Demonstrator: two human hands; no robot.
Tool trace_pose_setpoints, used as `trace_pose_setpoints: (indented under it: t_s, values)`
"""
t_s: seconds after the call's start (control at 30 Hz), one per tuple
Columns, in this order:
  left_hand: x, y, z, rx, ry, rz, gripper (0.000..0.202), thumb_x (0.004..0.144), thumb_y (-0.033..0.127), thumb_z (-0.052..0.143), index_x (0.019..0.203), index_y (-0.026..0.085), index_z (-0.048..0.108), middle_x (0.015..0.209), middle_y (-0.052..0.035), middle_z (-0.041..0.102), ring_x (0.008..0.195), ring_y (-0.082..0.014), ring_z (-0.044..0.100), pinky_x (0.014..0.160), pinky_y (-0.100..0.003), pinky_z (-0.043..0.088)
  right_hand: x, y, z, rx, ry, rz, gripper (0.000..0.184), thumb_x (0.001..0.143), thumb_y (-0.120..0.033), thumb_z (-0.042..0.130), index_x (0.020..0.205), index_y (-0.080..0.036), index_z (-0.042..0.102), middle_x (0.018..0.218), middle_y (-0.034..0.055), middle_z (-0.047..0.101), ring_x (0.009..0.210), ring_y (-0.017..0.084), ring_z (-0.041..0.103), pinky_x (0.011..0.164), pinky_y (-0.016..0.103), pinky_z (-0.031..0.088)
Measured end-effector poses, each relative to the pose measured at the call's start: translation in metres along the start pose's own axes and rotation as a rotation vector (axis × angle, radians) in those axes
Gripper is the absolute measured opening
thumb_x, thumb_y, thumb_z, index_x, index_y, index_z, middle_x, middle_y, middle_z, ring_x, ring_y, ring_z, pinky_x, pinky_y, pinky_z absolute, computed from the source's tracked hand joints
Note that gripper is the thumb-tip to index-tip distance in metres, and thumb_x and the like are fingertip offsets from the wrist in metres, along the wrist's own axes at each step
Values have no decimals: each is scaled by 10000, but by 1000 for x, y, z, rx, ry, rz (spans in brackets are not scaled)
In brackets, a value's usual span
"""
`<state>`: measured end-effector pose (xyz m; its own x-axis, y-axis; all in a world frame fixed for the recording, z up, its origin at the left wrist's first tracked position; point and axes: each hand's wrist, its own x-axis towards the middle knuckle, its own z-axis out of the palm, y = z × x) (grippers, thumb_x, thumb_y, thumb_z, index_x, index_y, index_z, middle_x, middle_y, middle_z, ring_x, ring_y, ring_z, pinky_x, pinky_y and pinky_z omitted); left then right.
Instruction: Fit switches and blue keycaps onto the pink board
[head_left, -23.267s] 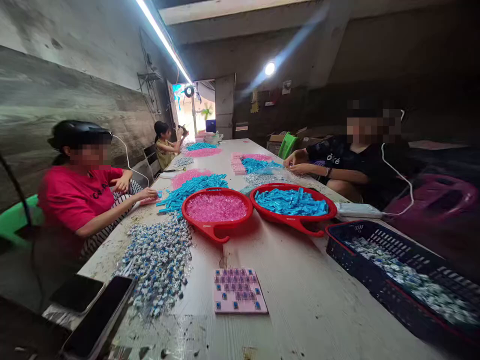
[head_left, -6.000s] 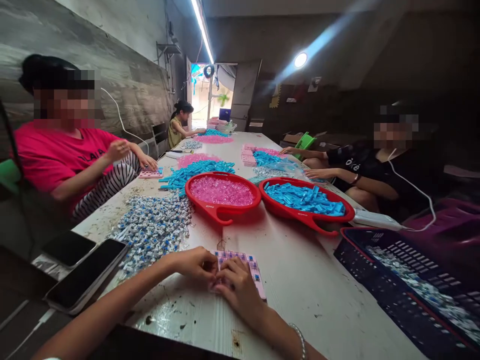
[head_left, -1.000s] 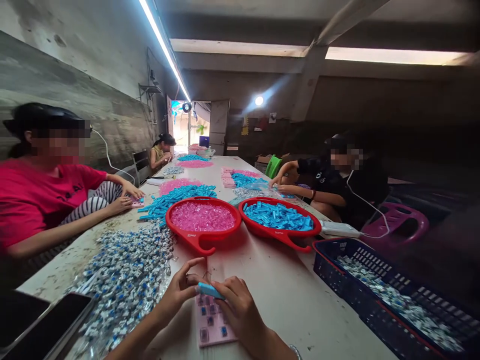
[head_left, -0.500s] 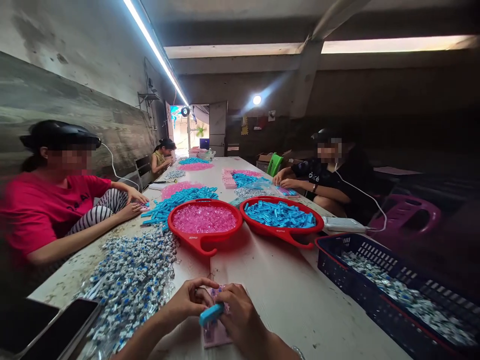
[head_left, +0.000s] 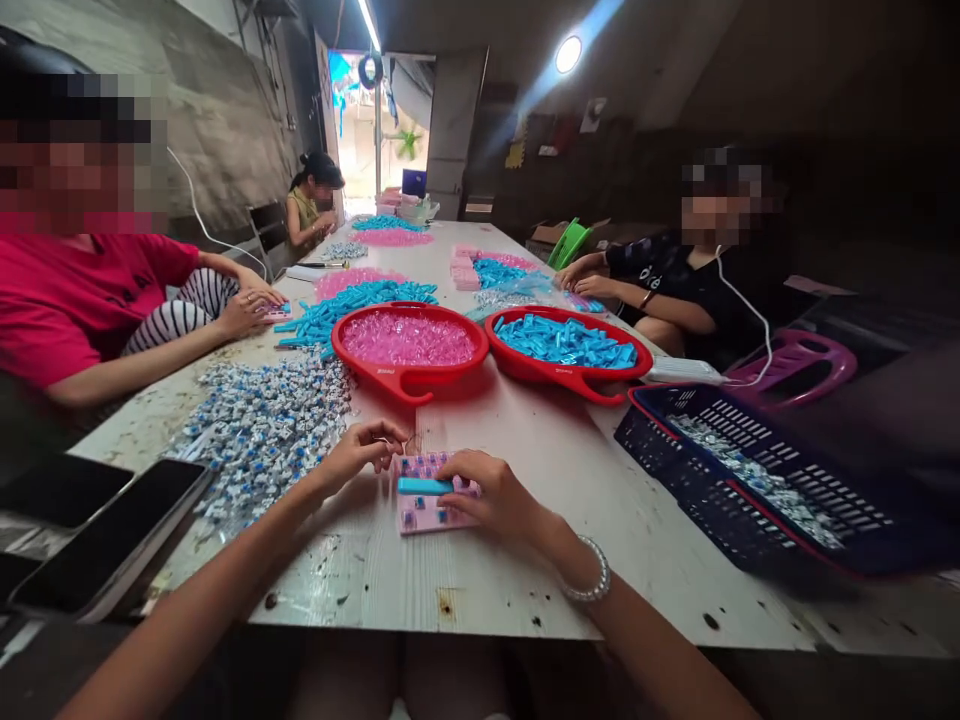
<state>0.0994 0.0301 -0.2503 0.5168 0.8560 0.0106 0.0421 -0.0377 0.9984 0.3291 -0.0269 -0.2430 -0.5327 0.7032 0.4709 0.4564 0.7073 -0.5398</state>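
Pinching the blue bar [head_left: 424, 486] by its right end, our right hand [head_left: 501, 497] lays it flat across the pink tray [head_left: 424, 516], which lies on the table [head_left: 525, 560] just before us. Our left hand [head_left: 358, 456] has its fingertips pressed together at the tray's far-left corner; whether they hold anything we cannot tell. We judge it best to hold the bar level and square to the tray's rows. A heap of small blue-and-white parts [head_left: 262, 420] lies just left.
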Motion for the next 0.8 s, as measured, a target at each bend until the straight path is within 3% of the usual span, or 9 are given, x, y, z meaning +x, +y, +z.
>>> trace_pose_setpoints:
  t_s: [0.1, 0.2, 0.4, 0.63, 0.8]
  values:
    - [-5, 2, 7, 115, -94, 6, 223, 711, 322, 635, 802, 119, 636, 660, 9, 594, 524, -78, 461, 500, -195, 336, 2, -6, -7, -7, -188, 57, 113, 754, -167, 675, 837, -186, 601, 811, 6, 608, 735, 142, 542, 711, 272, 420]
    - [-13, 4, 21, 274, -130, 72, 169, 685, 290, 690, 753, 138, 662, 634, 22, 564, 563, -88, 440, 549, -209, 320, 1, -7, -10, -43, -275, 127, 175, 678, -80, 685, 781, -174, 579, 790, -7, 579, 713, 131, 509, 672, 247, 390]
    - [-19, 1, 33, 786, -112, 398, 184, 763, 341, 666, 882, 201, 658, 953, -38, 563, 937, -203, 493, 857, -338, 332, -4, -1, -11, -10, -330, 180, 171, 654, -55, 642, 715, -168, 530, 699, -40, 534, 630, 99, 444, 584, 212, 324]
    - [-19, 0, 37, 793, -229, 451, 182, 859, 198, 514, 948, 253, 663, 1116, -46, 552, 1106, -212, 456, 995, -383, 301, -4, -3, -15, -35, -334, 337, 152, 673, -63, 605, 701, -169, 500, 634, -58, 482, 554, 78, 382, 504, 206, 248]
    - [-21, 2, 37, 766, -300, 507, 265, 834, 184, 540, 1082, 242, 612, 1080, -51, 604, 1056, -200, 510, 1009, -406, 329, -3, 0, -15, 36, -370, 356, 118, 689, -102, 637, 730, -170, 550, 610, -69, 438, 560, 76, 375, 513, 195, 262]
